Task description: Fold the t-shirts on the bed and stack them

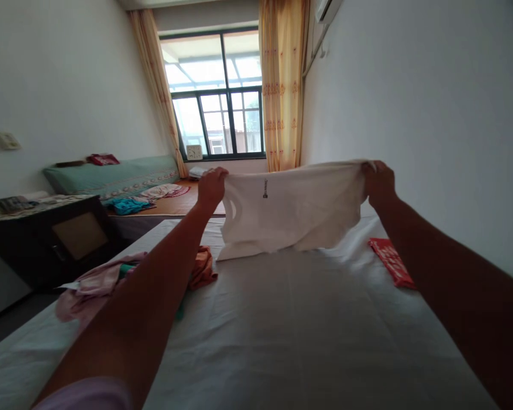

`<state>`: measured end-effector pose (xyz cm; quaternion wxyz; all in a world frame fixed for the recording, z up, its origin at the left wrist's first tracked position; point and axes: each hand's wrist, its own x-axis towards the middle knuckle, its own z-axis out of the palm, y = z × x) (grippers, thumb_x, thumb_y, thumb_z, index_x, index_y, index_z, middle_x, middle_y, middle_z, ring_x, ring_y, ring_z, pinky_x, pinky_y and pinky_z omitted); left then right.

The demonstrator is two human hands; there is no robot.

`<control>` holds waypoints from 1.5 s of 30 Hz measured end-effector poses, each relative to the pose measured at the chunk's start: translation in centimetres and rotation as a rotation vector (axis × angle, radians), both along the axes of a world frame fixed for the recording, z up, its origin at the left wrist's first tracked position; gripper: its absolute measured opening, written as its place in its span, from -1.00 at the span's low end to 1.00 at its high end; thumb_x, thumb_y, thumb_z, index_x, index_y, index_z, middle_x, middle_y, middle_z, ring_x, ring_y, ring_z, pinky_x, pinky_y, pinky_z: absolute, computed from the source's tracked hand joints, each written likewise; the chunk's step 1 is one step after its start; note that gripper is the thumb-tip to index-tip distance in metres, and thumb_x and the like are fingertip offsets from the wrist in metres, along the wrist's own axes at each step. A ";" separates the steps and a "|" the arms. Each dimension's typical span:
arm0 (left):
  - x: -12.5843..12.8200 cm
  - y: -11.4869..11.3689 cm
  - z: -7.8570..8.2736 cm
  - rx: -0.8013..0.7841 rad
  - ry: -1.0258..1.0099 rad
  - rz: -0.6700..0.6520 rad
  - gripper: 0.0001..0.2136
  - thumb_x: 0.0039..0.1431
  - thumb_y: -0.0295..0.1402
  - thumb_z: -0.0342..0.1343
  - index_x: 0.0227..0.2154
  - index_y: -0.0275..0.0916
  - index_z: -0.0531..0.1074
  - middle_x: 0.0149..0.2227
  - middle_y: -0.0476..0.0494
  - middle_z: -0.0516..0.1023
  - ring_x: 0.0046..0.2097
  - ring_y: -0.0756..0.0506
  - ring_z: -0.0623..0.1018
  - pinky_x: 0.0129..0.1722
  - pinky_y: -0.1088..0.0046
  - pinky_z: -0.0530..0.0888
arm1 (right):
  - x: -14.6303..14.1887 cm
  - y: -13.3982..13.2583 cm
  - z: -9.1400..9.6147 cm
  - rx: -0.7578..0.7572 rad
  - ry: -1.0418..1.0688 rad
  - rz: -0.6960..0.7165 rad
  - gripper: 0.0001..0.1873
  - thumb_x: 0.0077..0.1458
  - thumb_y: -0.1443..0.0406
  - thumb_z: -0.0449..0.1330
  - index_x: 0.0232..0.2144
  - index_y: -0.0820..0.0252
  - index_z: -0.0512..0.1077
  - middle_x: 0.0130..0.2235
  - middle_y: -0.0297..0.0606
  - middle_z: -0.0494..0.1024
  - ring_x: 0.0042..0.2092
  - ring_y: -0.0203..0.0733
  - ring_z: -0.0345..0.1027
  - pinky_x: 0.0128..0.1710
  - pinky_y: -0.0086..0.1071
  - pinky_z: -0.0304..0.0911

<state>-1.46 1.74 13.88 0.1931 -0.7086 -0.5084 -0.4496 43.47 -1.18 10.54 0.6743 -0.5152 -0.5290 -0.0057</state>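
Note:
A white T-shirt (282,208) with a small dark print hangs stretched sideways between my two hands, above the far part of the bed. My left hand (212,185) is closed on its left end, beside what looks like an armhole or neck opening. Its right end is pinched in my right hand (379,181), fingers closed. The shirt's lower edge droops close to the white bed sheet (308,324); whether it touches, I cannot tell.
Pink clothes (94,287) and an orange garment (203,267) lie in a heap on the bed's left. A folded red garment (391,262) sits at the right. A dark cabinet (38,245) stands left, and a sofa (115,179) with more clothes is below the window.

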 end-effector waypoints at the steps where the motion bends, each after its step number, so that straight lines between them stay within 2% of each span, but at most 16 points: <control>1: 0.0 0.0 1.6 0.105 -0.076 -0.023 -0.74 0.14 -0.46 -0.09 -0.25 -0.28 0.49 -0.23 -0.20 0.54 -0.16 -0.13 0.48 -0.10 0.34 0.36 | -0.2 -0.3 1.4 0.073 0.017 -0.014 -0.74 0.10 0.10 0.03 -0.28 0.12 0.35 -0.34 -0.26 0.48 -0.21 -0.13 0.22 -0.17 -0.24 0.22; 4: -0.5 -1.5 3.6 0.229 -0.252 -0.145 -0.77 0.13 -0.42 -0.08 -0.26 -0.28 0.48 -0.25 -0.12 0.53 -0.22 -0.07 0.48 -0.19 0.44 0.40 | -1.1 -2.8 3.1 0.203 0.076 -0.015 -0.79 0.09 0.11 0.08 -0.33 0.10 0.36 -0.34 -0.28 0.47 -0.24 -0.14 0.22 -0.20 -0.26 0.23; 6: -1.5 -3.4 2.3 0.189 -0.301 -0.241 -0.78 0.13 -0.38 -0.05 -0.25 -0.28 0.47 -0.25 -0.10 0.53 -0.25 -0.04 0.47 -0.25 0.49 0.41 | -1.2 -5.0 1.9 0.192 0.122 0.070 -0.76 0.05 0.09 0.13 -0.33 0.11 0.37 -0.36 -0.32 0.45 -0.28 -0.18 0.24 -0.25 -0.28 0.24; 8: -2.9 -5.8 -0.6 0.059 -0.293 -0.326 -0.79 0.10 -0.33 -0.01 -0.28 -0.28 0.48 -0.26 -0.09 0.53 -0.27 -0.03 0.48 -0.27 0.51 0.42 | -0.4 -7.3 -0.8 0.076 0.192 0.250 -0.75 0.00 0.09 0.19 -0.31 0.08 0.38 -0.37 -0.36 0.45 -0.32 -0.22 0.27 -0.30 -0.33 0.24; 11: -5.7 -9.1 -6.3 -0.367 -0.121 -0.485 -0.80 0.05 -0.27 0.07 -0.37 -0.26 0.51 -0.35 -0.08 0.55 -0.30 -0.05 0.49 -0.29 0.51 0.41 | 1.8 -10.7 -6.0 -0.318 0.237 0.565 -0.74 -0.10 0.13 0.30 -0.34 0.07 0.41 -0.40 -0.37 0.47 -0.39 -0.26 0.30 -0.38 -0.39 0.23; 14: -7.8 -11.7 -11.3 -0.849 0.145 -0.622 -0.82 0.03 -0.29 0.09 -0.41 -0.23 0.55 -0.40 -0.07 0.56 -0.34 -0.05 0.50 -0.30 0.51 0.41 | 3.3 -13.6 -10.7 -0.818 0.045 0.812 -0.70 -0.19 0.15 0.36 -0.38 0.16 0.47 -0.42 -0.32 0.49 -0.40 -0.23 0.33 -0.38 -0.39 0.24; 16: -8.2 -12.7 -13.5 -1.122 0.310 -0.704 -0.82 0.00 -0.30 0.12 -0.38 -0.20 0.58 -0.39 -0.07 0.57 -0.35 -0.06 0.52 -0.32 0.52 0.41 | 3.3 -14.8 -12.8 -1.053 -0.119 0.951 -0.69 -0.20 0.16 0.37 -0.37 0.19 0.50 -0.39 -0.30 0.50 -0.35 -0.20 0.35 -0.34 -0.39 0.25; 18: -7.8 -12.9 -14.9 -1.246 0.379 -0.745 -0.80 0.00 -0.28 0.13 -0.33 -0.19 0.58 -0.36 -0.09 0.59 -0.33 -0.08 0.53 -0.31 0.52 0.41 | 2.8 -15.3 -14.0 -1.186 -0.225 1.054 -0.67 -0.18 0.16 0.36 -0.33 0.20 0.51 -0.35 -0.31 0.50 -0.32 -0.19 0.35 -0.32 -0.40 0.23; 20: -6.6 -12.4 -15.7 -1.175 0.340 -0.715 -0.75 0.03 -0.22 0.12 -0.26 -0.20 0.56 -0.30 -0.11 0.60 -0.27 -0.10 0.54 -0.25 0.50 0.41 | 2.3 -15.4 -14.5 -1.230 -0.267 1.107 -0.66 -0.15 0.15 0.34 -0.30 0.21 0.50 -0.33 -0.31 0.49 -0.31 -0.20 0.34 -0.32 -0.41 0.21; 24: -3.1 -10.7 -17.6 -0.915 0.247 -0.463 -0.63 0.08 -0.15 0.07 -0.11 -0.24 0.48 -0.19 -0.20 0.56 -0.17 -0.15 0.52 -0.15 0.41 0.39 | 2.4 -15.4 -14.8 -1.220 -0.286 1.074 -0.63 -0.14 0.12 0.33 -0.28 0.20 0.48 -0.34 -0.33 0.46 -0.30 -0.20 0.32 -0.33 -0.43 0.19; 28: -0.3 -10.1 -20.1 -0.884 0.263 -0.301 -0.55 0.01 -0.10 0.13 -0.06 -0.23 0.42 -0.16 -0.21 0.53 -0.18 -0.17 0.52 -0.17 0.40 0.38 | 3.1 -16.3 -14.9 -1.240 -0.323 1.023 -0.66 -0.14 0.12 0.32 -0.32 0.20 0.47 -0.37 -0.34 0.44 -0.34 -0.23 0.29 -0.38 -0.45 0.16; 32: 0.6 -10.4 -21.5 -0.903 0.206 -0.182 -0.57 -0.03 -0.05 0.14 -0.14 -0.19 0.44 -0.28 -0.13 0.54 -0.26 -0.15 0.52 -0.28 0.42 0.37 | 3.7 -17.0 -15.4 -1.173 -0.275 0.966 -0.68 -0.14 0.12 0.33 -0.42 0.22 0.41 -0.44 -0.35 0.38 -0.41 -0.28 0.22 -0.44 -0.46 0.12; 36: 0.4 -10.7 -21.3 -0.905 0.148 -0.277 -0.72 0.03 -0.11 0.08 -0.32 -0.20 0.47 -0.35 -0.06 0.53 -0.31 -0.10 0.50 -0.31 0.44 0.35 | 4.0 -17.2 -15.8 -1.052 -0.173 0.955 -0.67 -0.10 0.10 0.31 -0.48 0.21 0.33 -0.41 -0.31 0.39 -0.40 -0.28 0.21 -0.41 -0.43 0.16; 40: 0.3 -10.7 -19.9 -0.686 -0.073 -0.281 -0.77 0.09 -0.19 0.01 -0.28 -0.20 0.41 -0.33 -0.03 0.50 -0.26 -0.07 0.47 -0.22 0.45 0.37 | 3.8 -16.9 -16.0 -0.933 -0.127 0.893 -0.68 -0.06 0.07 0.28 -0.47 0.18 0.33 -0.43 -0.29 0.41 -0.40 -0.23 0.25 -0.40 -0.39 0.21; 42: 0.1 -10.4 -18.9 -0.565 -0.237 -0.244 -0.73 0.14 -0.17 -0.03 -0.18 -0.21 0.36 -0.33 -0.04 0.48 -0.27 -0.07 0.46 -0.22 0.45 0.38 | 3.3 -16.2 -16.4 -0.862 -0.015 0.791 -0.68 -0.06 0.05 0.27 -0.36 0.14 0.38 -0.40 -0.27 0.47 -0.37 -0.17 0.32 -0.38 -0.35 0.26; 45: -0.6 -9.6 -18.4 -0.510 -0.377 -0.225 -0.59 0.18 -0.14 -0.07 0.03 -0.23 0.24 -0.28 -0.09 0.49 -0.26 -0.08 0.47 -0.23 0.42 0.40 | 2.2 -14.6 -17.3 -0.781 0.146 0.495 -0.61 -0.04 0.01 0.22 -0.20 0.07 0.38 -0.30 -0.23 0.54 -0.28 -0.06 0.41 -0.33 -0.28 0.32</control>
